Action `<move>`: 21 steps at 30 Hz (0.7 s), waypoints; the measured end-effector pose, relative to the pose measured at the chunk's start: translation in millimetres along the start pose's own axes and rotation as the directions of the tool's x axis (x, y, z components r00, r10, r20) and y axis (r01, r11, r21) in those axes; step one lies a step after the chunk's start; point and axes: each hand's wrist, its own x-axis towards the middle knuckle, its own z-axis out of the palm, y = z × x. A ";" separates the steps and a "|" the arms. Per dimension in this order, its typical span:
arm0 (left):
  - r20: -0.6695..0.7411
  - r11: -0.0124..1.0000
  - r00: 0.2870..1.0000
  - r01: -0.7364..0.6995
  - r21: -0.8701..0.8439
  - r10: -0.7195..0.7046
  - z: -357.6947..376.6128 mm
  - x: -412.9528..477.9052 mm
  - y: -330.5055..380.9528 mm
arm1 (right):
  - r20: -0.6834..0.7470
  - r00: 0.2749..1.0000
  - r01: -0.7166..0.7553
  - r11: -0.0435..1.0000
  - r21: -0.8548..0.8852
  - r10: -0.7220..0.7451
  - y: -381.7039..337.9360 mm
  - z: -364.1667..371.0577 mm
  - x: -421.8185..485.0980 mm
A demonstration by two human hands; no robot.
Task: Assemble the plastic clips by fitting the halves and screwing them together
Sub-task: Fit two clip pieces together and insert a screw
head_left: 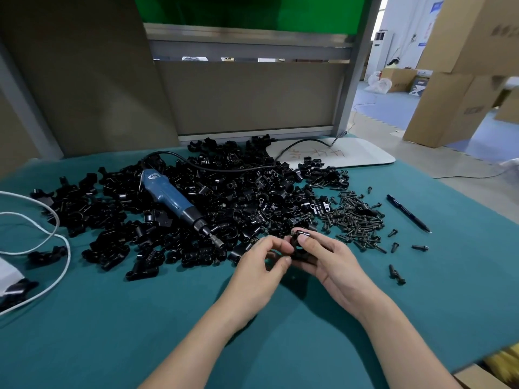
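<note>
Both of my hands meet just in front of the big heap of black clip halves (196, 209) on the green table (140, 318). Between them is one black plastic clip (298, 246). My left hand (264, 262) pinches its left side with thumb and fingers. My right hand (328, 259) curls round it from the right, thumb pressing on top. Most of the clip is hidden by my fingers, so I cannot tell whether a screw sits in it. A pile of dark screws (354, 217) lies to the right of the heap. The blue electric screwdriver (174, 203) rests on the heap, tip toward my hands.
A black pen (407, 213) lies right of the screws, and loose screws (396, 273) are scattered near my right hand. White cable (56, 237) loops at the left edge. A white board (351, 155) lies at the back right. A partition wall stands behind the table.
</note>
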 end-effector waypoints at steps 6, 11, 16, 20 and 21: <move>-0.047 0.999 0.998 0.033 0.028 -0.031 1.1 0.7 1.2 | 0.005 1.000 0.000 1.000 -0.009 0.000 0.8 -0.9 -0.1; 0.001 0.999 1.000 -0.028 0.020 0.028 -0.3 -2.1 2.1 | 0.006 1.000 -0.001 1.000 -0.011 0.001 -0.3 0.3 -0.2; -0.053 0.999 0.998 0.036 0.039 -0.034 1.5 0.6 0.9 | 0.007 1.000 -0.004 1.000 -0.016 0.004 0.3 0.0 -0.1; -0.003 1.000 1.000 -0.015 0.016 0.015 0.5 -1.6 2.5 | 0.008 1.000 -0.002 1.000 -0.009 0.002 -0.5 0.4 -0.3; -0.010 1.000 1.000 -0.030 0.010 0.030 0.4 -2.3 3.4 | 0.009 1.000 -0.004 1.000 -0.014 0.004 -0.6 0.6 -0.5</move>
